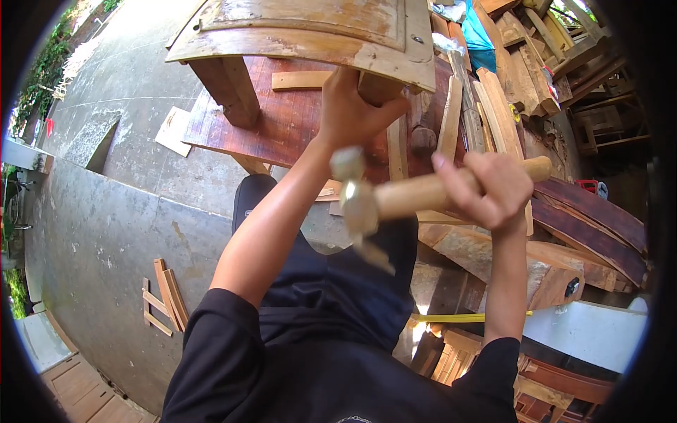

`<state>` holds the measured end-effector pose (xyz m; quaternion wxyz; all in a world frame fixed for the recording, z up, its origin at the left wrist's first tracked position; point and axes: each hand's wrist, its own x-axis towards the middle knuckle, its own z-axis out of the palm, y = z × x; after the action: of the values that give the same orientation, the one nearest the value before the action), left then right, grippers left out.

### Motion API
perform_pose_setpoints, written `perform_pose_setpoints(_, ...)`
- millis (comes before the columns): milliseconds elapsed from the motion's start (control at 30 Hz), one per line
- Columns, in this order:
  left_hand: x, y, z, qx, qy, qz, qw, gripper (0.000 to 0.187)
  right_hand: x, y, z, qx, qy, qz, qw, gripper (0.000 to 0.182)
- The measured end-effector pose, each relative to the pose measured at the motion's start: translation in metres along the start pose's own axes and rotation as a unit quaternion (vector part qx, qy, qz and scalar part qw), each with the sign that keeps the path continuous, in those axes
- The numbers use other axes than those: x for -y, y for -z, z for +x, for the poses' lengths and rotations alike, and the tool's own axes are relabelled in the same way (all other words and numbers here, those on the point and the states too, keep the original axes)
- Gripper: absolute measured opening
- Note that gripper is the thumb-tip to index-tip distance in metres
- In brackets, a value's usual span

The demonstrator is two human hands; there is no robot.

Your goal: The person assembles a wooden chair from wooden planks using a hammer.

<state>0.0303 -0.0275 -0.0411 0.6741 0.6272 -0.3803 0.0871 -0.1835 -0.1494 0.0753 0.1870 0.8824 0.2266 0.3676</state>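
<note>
A hammer (416, 197) with a wooden handle is held in my right hand (493, 187), its metal head blurred and pointing left above my lap. My left hand (352, 113) reaches under the front edge of a wooden furniture piece (310, 35) and grips its short leg (381, 88) at the right. Another leg (226, 92) of the piece rests on the reddish-brown wooden table (282, 127). Under the piece, a small wood block (301, 80) lies on the table, left of my left hand.
Long wood strips (497, 106) and a dark mallet-like piece (423, 134) lie at the table's right. Stacked timber (529, 63) fills the upper right. Curved dark boards (592, 218) are at the right. Small wood strips (166, 296) lie on the concrete floor at the left.
</note>
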Motion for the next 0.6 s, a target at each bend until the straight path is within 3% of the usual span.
perform_pose_setpoints(100,0.004,0.001,-0.003,0.010,0.010,-0.005,1.000,0.031,0.006,0.001,0.003,-0.024,0.040,0.027,0.999,0.040)
perform_pose_setpoints(200,0.000,-0.004,-0.003,-0.020,0.029,-0.048,0.998,0.032,-0.010,-0.001,0.001,0.000,-0.059,0.005,0.998,0.046)
perform_pose_setpoints(233,-0.005,-0.005,0.001,-0.031,0.043,-0.085,0.995,0.032,-0.012,-0.005,-0.001,0.011,-0.134,0.009,0.991,0.050)
perform_pose_setpoints(333,-0.007,-0.004,0.006,-0.038,0.048,-0.107,0.992,0.045,-0.004,-0.006,-0.005,-0.030,-0.147,0.059,0.987,0.050)
perform_pose_setpoints(400,-0.009,0.002,-0.003,-0.007,0.070,-0.038,0.997,0.070,0.003,0.002,-0.005,-0.024,-0.071,0.017,0.997,0.038)
perform_pose_setpoints(467,0.005,-0.001,-0.003,0.013,0.047,-0.041,0.998,0.069,0.005,0.008,-0.001,-0.024,0.034,0.003,0.999,0.036)
perform_pose_setpoints(567,0.005,0.000,-0.007,0.016,0.068,-0.070,0.995,0.068,0.002,0.009,0.003,-0.020,0.040,0.020,0.999,0.040)
perform_pose_setpoints(600,0.004,0.000,-0.007,0.012,0.065,-0.077,0.995,0.067,0.001,0.006,0.004,-0.011,-0.026,0.023,0.999,0.041)
